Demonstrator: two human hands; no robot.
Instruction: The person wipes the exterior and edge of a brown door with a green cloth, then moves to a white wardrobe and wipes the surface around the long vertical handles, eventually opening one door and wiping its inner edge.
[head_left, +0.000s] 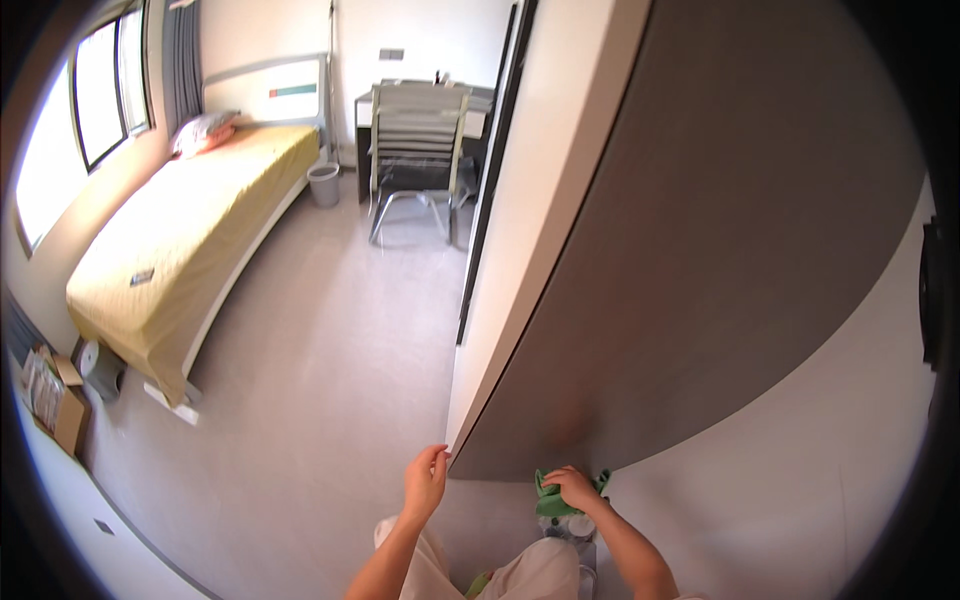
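Note:
My right hand (574, 486) grips a green cloth (553, 504) low beside a tall dark grey panel (690, 225), which looks like the side of a wardrobe. Directly below the cloth are several clear containers (576, 526), partly covered by it and hard to make out. My left hand (426, 484) holds nothing. Its fingers are slightly curled, with the tips close to the bottom of the panel's pale front edge (517, 322); whether they touch it I cannot tell. Beneath my hands, my knees in light trousers (536, 570) are bent.
A bed (202, 202) with a yellow cover stands under the window at the left. Farther back are a grey bin (324, 186), a chair (418, 127) and a desk (364, 112). An open cardboard box (71, 424) and a grey stool-like object (103, 369) stand at the lower left.

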